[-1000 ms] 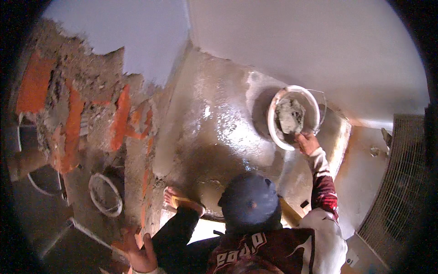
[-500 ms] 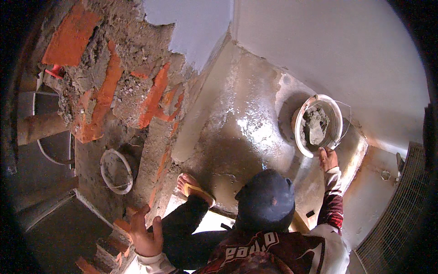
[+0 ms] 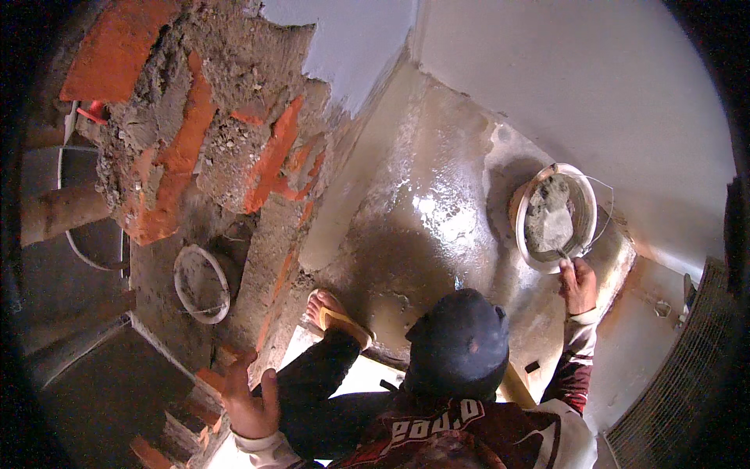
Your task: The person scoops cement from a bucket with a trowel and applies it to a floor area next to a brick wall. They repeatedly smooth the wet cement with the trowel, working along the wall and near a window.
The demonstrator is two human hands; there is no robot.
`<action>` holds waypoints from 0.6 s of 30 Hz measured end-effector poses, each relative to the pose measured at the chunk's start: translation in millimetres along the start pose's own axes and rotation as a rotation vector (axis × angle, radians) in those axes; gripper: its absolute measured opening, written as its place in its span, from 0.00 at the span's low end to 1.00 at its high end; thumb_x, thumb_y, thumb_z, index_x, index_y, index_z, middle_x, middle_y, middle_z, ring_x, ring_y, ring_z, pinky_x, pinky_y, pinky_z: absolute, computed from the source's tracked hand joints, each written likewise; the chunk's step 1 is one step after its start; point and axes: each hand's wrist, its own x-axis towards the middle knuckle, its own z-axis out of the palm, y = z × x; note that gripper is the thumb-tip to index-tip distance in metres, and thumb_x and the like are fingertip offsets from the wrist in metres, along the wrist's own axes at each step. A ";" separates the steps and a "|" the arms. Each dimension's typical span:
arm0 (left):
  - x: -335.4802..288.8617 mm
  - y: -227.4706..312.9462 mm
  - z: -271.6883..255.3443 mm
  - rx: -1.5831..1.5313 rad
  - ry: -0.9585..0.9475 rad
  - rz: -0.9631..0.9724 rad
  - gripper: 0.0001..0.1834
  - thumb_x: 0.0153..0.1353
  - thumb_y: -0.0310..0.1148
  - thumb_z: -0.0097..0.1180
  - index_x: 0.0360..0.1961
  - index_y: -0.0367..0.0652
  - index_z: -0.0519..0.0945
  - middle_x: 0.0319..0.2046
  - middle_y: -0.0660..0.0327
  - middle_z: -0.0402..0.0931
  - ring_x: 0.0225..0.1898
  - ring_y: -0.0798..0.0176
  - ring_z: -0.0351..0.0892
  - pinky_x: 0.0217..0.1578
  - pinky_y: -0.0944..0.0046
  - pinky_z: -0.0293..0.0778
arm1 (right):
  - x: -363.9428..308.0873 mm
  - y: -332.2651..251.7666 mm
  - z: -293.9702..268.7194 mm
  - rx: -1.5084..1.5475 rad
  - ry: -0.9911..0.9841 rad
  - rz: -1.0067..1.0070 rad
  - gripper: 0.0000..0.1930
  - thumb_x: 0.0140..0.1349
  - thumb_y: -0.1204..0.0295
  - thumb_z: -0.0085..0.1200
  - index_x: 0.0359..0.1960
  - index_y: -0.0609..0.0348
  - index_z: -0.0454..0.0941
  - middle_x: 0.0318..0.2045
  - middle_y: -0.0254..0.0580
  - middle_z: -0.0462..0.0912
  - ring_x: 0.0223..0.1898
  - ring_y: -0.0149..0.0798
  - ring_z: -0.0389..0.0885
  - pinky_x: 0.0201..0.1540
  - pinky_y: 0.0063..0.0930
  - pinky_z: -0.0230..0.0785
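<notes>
We see the right hand (image 3: 578, 285) reaching out, curled at the near rim of the bucket (image 3: 584, 207) by the wall (image 3: 594, 102); we can't tell its grip. The left hand (image 3: 250, 402) has its fingers apart.

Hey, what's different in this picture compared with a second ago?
The right hand has drawn back from over the mouth of the right-hand bucket to its near edge; whether it grips anything is unclear. The view has shifted, so that bucket appears farther right. The left hand stays open, and the sandaled foot and left-hand bucket appear to stay put.
</notes>
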 end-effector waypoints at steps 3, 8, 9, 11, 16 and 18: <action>-2.4 -1.0 1.8 -0.012 0.028 0.002 0.17 0.57 0.27 0.60 0.47 0.31 0.78 0.41 0.43 0.81 0.44 0.42 0.81 0.49 0.50 0.74 | 11.1 -49.5 46.7 0.017 -0.062 -0.139 0.16 0.71 0.61 0.51 0.41 0.65 0.77 0.20 0.32 0.74 0.20 0.28 0.71 0.23 0.27 0.64; -12.1 -2.0 -1.5 -0.003 0.024 -0.003 0.17 0.57 0.27 0.60 0.47 0.31 0.78 0.41 0.43 0.81 0.44 0.42 0.81 0.48 0.50 0.74 | 59.0 -101.5 166.6 0.181 -0.192 -0.104 0.16 0.69 0.64 0.49 0.48 0.65 0.77 0.29 0.50 0.82 0.29 0.42 0.82 0.34 0.37 0.73; -13.3 0.6 -1.7 -0.002 0.025 -0.013 0.17 0.57 0.27 0.60 0.47 0.30 0.78 0.41 0.43 0.81 0.44 0.42 0.81 0.48 0.50 0.74 | 79.1 -91.0 204.5 0.124 -0.164 -0.189 0.17 0.68 0.64 0.50 0.49 0.65 0.77 0.32 0.55 0.83 0.32 0.51 0.82 0.37 0.42 0.74; -15.6 2.7 1.6 -0.013 0.035 -0.035 0.17 0.57 0.28 0.60 0.47 0.30 0.78 0.41 0.43 0.81 0.45 0.42 0.81 0.49 0.50 0.74 | 101.0 -112.8 253.6 0.000 -0.155 -0.286 0.20 0.65 0.62 0.52 0.51 0.66 0.76 0.37 0.63 0.82 0.39 0.64 0.81 0.43 0.50 0.73; -33.3 -6.3 6.6 -0.026 0.056 -0.140 0.17 0.59 0.29 0.60 0.47 0.30 0.78 0.42 0.44 0.81 0.45 0.42 0.81 0.50 0.50 0.74 | 75.1 -123.8 332.2 -0.107 -0.148 -0.475 0.16 0.65 0.64 0.54 0.45 0.66 0.75 0.32 0.61 0.82 0.36 0.65 0.81 0.39 0.50 0.72; -38.3 -8.2 8.2 -0.031 0.070 -0.195 0.17 0.59 0.30 0.60 0.47 0.30 0.78 0.42 0.43 0.81 0.46 0.42 0.81 0.50 0.51 0.74 | 70.7 -109.4 338.7 -0.053 -0.128 -0.444 0.16 0.66 0.64 0.53 0.44 0.67 0.75 0.34 0.61 0.82 0.37 0.63 0.82 0.39 0.49 0.72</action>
